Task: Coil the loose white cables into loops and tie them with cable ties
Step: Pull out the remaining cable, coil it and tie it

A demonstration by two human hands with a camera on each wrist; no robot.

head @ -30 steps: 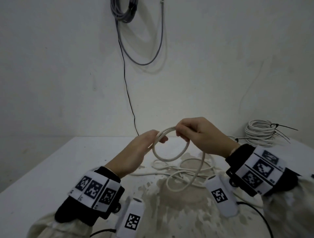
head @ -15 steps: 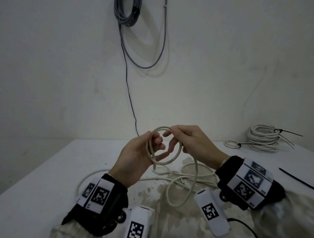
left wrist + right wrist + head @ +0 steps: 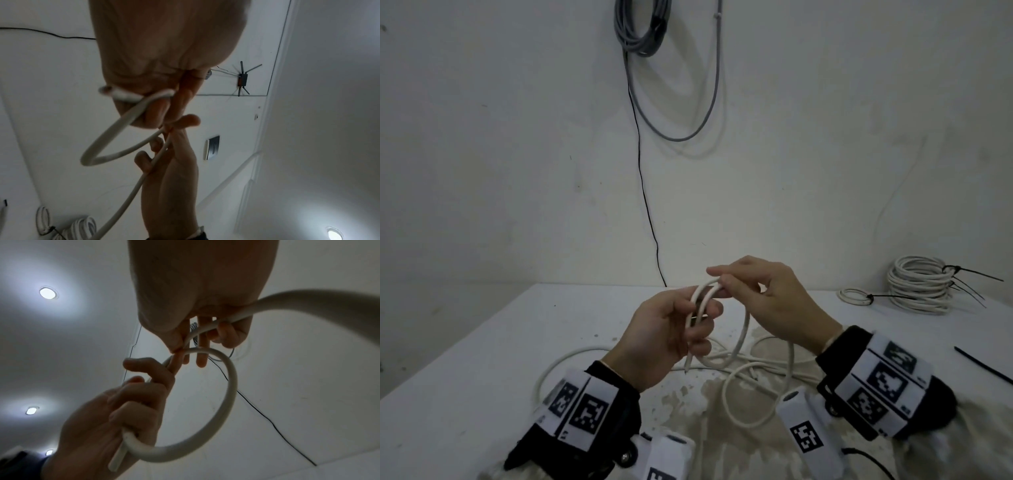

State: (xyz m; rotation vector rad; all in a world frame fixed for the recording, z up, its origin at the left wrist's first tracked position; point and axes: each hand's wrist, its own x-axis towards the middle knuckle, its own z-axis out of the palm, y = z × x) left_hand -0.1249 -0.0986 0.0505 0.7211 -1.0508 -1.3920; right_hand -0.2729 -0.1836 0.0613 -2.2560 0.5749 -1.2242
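A: White cable (image 3: 743, 329), position? Log it.

B: Held up above the white table (image 3: 482, 342), between both hands. One small loop is formed. The slack drops from the right side and lies in loose curves on the tabletop, over a stained patch (image 3: 688, 411).

A: Left hand (image 3: 661, 339)?

B: Fingers curled round the left side of the loop, clamping it. The cut end of the cable sticks out below the fist; the right wrist view shows it plainly.

A: Right hand (image 3: 767, 301)?

B: Thumb and forefinger pinch the strand at the top of the loop, just beside the left fingertips. The other fingers curl loosely over the trailing strand. Whether the two hands touch each other, I cannot tell; the wrist views are blurred there.

A: Other items?

B: Far right of the table: stack of coiled white cables (image 3: 917, 291) with black cable ties standing out from it. Just beside it, a small tied coil (image 3: 856, 296). One loose black cable tie (image 3: 983, 368) near the right edge. On the wall, a hanging grey cable bundle (image 3: 640, 31) and a thin black wire (image 3: 643, 192) running down behind the table.
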